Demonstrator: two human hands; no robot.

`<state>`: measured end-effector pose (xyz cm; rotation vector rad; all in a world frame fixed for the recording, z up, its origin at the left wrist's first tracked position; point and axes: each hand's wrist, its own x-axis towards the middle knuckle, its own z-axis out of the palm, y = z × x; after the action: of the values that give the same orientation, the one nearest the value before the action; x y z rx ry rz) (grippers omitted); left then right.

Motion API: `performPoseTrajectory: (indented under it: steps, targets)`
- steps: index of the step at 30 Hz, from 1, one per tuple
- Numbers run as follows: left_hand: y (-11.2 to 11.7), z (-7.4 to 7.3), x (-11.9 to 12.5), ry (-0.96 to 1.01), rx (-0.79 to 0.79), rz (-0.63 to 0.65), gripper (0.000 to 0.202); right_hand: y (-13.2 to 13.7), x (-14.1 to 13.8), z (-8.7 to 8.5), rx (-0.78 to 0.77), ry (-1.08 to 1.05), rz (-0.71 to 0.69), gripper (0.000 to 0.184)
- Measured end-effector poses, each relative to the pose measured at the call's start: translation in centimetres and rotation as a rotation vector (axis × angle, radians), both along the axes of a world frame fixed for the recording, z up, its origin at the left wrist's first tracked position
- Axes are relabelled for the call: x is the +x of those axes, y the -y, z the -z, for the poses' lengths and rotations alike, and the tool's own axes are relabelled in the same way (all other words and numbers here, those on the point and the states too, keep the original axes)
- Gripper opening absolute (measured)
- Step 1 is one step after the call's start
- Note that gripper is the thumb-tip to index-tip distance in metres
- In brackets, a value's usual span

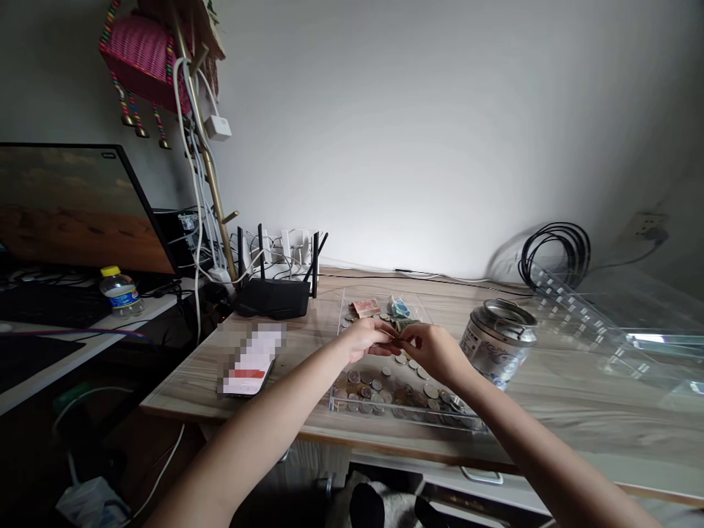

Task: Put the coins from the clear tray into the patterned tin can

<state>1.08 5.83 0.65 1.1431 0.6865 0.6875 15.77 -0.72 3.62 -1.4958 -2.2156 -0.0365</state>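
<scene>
My left hand point(367, 340) and my right hand point(432, 347) meet above a clear plastic tray point(333, 396). Between their closed fingertips is a small, dark greenish-brown banknote point(397, 342), mostly covered by the fingers. Just behind it is a crumpled olive-green note point(405, 323); I cannot tell whether the two are one piece. Farther back in the tray lie a reddish banknote point(366, 307) and a crumpled blue one point(399, 305). Many loose coins point(377, 384) are spread over the tray's floor, thickest along its near side.
Right of the tray stands a silver can point(498, 343). A phone point(251, 363) lies to the left, below a black router point(275, 293). Coiled black cable point(555, 253) and clear plastic panels point(594, 315) are at the right. A bottle point(121, 292) stands by the monitor point(77, 213).
</scene>
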Motion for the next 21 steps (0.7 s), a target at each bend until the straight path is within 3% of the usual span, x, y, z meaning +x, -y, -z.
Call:
performPoseTrajectory:
  steps: [4, 8, 10, 14, 17, 21]
  targets:
    - [-0.1, 0.0, -0.1, 0.012, -0.064, 0.042, 0.013, 1.2, 2.1, -2.4, 0.097, -0.032, 0.162, 0.02]
    - [-0.3, 0.1, -0.2, 0.019, -0.111, -0.008, 0.016, 2.0, 7.9, -6.4, 0.242, 0.079, 0.529, 0.021]
    - [-0.3, 0.1, -0.2, 0.022, -0.112, -0.026, 0.019, 1.5, 10.9, -7.8, 0.137, 0.186, 0.628, 0.016]
    - [0.0, -0.1, -0.2, 0.023, -0.11, -0.036, 0.021, -0.2, 13.6, -8.8, -0.071, 0.251, 0.503, 0.009]
    - [0.0, -0.2, -0.3, 0.019, -0.101, -0.055, 0.019, -0.8, 13.0, -8.9, -0.106, 0.305, 0.443, 0.01]
    - [-0.1, -0.1, -0.3, 0.026, -0.083, -0.083, 0.013, -0.6, 12.0, -9.4, -0.175, 0.397, 0.464, 0.012]
